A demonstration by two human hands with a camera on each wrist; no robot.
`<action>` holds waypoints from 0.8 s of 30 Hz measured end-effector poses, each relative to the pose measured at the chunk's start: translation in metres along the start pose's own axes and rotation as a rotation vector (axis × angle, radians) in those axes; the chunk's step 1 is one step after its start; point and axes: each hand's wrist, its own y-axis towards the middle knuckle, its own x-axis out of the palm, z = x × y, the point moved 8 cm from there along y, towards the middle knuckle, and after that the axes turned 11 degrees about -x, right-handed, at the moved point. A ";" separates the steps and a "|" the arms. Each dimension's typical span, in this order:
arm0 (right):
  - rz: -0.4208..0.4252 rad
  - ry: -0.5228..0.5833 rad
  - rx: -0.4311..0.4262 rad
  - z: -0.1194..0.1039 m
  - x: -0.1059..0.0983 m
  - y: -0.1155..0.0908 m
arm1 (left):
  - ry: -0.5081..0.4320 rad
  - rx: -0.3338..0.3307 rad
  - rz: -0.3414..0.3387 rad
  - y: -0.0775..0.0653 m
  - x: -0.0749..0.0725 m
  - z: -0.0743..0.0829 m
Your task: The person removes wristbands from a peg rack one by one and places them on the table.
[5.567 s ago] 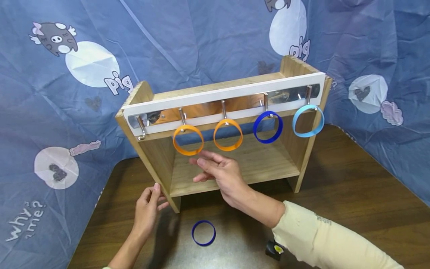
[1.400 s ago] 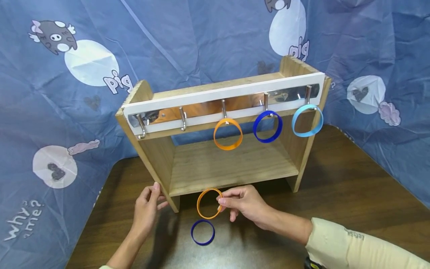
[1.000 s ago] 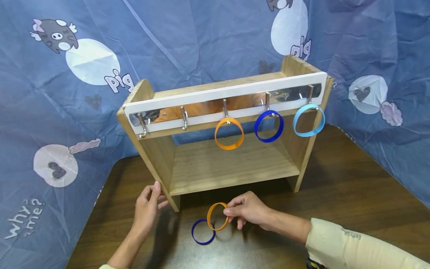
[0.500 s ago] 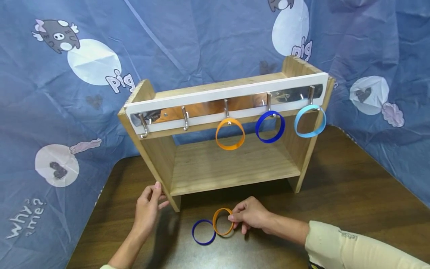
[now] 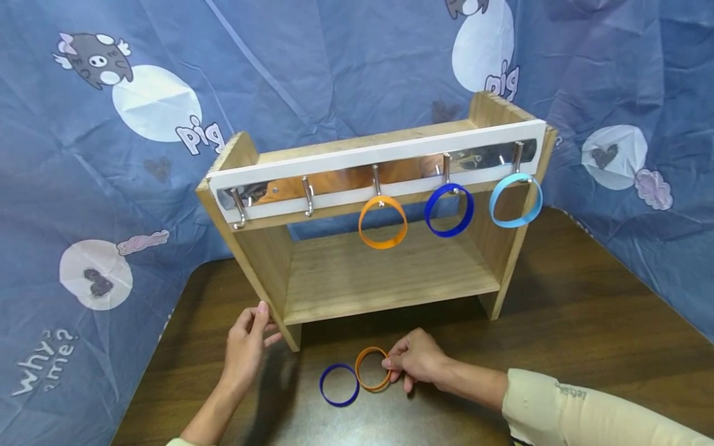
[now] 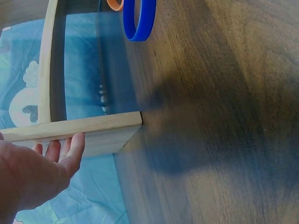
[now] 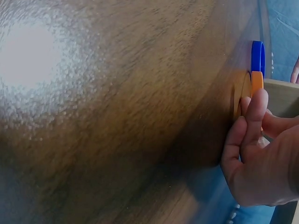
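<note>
Right hand (image 5: 417, 367) pinches orange ring (image 5: 372, 368) flat on table, lower centre; dark blue ring (image 5: 338, 384) touches its left; left hand (image 5: 245, 347), fingers relaxed, steadies rack (image 5: 262, 272).

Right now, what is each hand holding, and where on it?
The right hand pinches the orange ring at its right edge, on the table. The left hand rests against the wooden rack at its front left corner.

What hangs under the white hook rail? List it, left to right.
Under the white hook rail, the two leftmost hooks are bare. Then come an orange ring, a dark blue ring and a light blue ring. Nothing covers them.
</note>
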 end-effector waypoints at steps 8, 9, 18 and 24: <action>0.018 -0.073 -0.007 0.001 -0.002 0.001 | -0.003 -0.001 0.003 0.002 0.000 -0.002; 0.021 -0.086 -0.009 0.000 -0.003 0.001 | -0.003 -0.003 0.004 0.002 0.000 -0.002; 0.038 -0.222 -0.015 -0.002 -0.007 -0.001 | -0.004 -0.004 0.005 0.001 0.000 -0.001; 0.051 -0.302 -0.028 -0.003 -0.008 -0.002 | -0.006 -0.005 0.006 0.000 0.000 -0.001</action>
